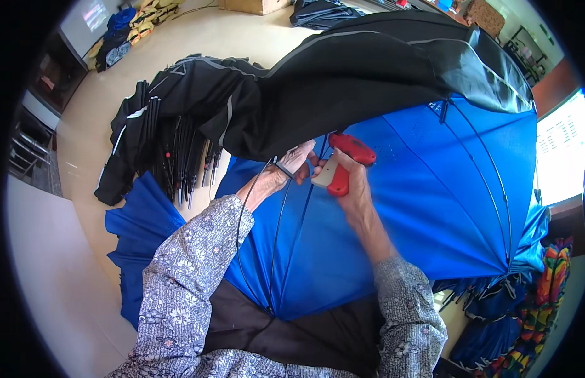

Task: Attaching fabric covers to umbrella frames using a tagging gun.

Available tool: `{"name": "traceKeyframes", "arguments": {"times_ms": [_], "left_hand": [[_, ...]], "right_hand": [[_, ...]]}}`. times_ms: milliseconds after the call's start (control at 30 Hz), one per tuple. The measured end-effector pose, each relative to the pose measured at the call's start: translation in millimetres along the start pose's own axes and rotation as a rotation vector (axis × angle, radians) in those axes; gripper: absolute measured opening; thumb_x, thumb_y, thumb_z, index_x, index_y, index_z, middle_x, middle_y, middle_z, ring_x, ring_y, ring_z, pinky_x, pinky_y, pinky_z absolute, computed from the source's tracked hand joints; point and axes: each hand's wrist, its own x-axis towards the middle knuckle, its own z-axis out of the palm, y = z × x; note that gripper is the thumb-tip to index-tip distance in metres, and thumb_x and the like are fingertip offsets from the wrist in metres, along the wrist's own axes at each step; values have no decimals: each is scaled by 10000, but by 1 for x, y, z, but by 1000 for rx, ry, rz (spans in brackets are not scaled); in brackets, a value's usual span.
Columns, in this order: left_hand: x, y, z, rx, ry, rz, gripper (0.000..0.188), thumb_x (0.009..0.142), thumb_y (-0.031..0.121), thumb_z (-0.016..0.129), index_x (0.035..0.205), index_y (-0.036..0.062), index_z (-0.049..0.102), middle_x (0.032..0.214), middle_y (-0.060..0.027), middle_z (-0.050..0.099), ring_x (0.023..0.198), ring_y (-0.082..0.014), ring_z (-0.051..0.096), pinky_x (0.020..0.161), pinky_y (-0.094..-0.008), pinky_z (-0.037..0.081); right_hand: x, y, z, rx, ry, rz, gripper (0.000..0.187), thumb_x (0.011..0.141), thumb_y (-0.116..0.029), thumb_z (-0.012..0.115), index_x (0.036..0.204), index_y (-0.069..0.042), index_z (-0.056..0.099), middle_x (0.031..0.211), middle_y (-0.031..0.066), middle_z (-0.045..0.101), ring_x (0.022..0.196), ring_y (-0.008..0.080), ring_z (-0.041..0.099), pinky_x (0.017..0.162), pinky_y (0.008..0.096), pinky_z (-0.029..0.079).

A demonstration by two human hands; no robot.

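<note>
A large open umbrella lies across my lap, its blue lining (pixel 431 201) with thin black ribs facing me and its black outer canopy (pixel 368 69) folded back above. My right hand (pixel 349 186) grips a red and white tagging gun (pixel 340 165), its tip pointing toward the edge of the black fabric. Beside the gun, my left hand (pixel 295 160) pinches the fabric where the blue and black layers meet. A dark band sits on my left wrist. Both forearms wear grey flowered sleeves.
A pile of black folded umbrellas and loose frames (pixel 173 145) lies on the pale floor at left, with blue fabric (pixel 138 233) below it. Colourful umbrellas (pixel 532 309) are stacked at lower right. More dark bundles (pixel 122 38) lie far back left. A bright screen (pixel 563 145) stands right.
</note>
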Motion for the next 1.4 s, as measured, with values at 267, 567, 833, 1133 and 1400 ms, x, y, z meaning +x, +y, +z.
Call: {"name": "traceKeyframes", "arguments": {"times_ms": [267,567,833,1133,1400], "left_hand": [[1,5,-1,63,-110,-31,594,946,374,421,1445,115,227,739,-79,543,480,-94,468,416,-212,395],[0,5,-1,33,-71,-77,605,947,390,416,1452,126,212,723,-65,525,494,-79,469,426,-206,406],[-3,5,1,64,-31,-19,620,943,409,430,1447,111,224,724,-74,524,498,-85,477,422,-206,407],[-1,4,2,51,7,3,286,942,332,429,987,63,516,709,-78,572,410,-104,490,337,-226,375],[-5,2,6,13,54,-11,314,924,364,456,922,57,519,690,-79,568,399,-105,478,339,-230,368]], "right_hand": [[2,-3,-7,121,-140,38,365,836,-206,616,1102,-2,475,796,135,605,676,219,636,629,372,553],[3,11,-2,-62,47,-29,374,820,-195,615,1105,2,473,807,148,603,663,226,635,625,365,552],[0,6,-1,-8,6,17,362,820,-189,623,1098,-6,480,818,156,602,663,239,634,617,384,552],[8,0,-12,125,-228,69,325,837,-194,622,1085,-31,491,802,153,615,672,234,645,609,384,568],[6,-8,-9,24,-252,61,306,846,-189,614,1074,-24,495,802,151,621,669,230,649,610,381,572]]}}
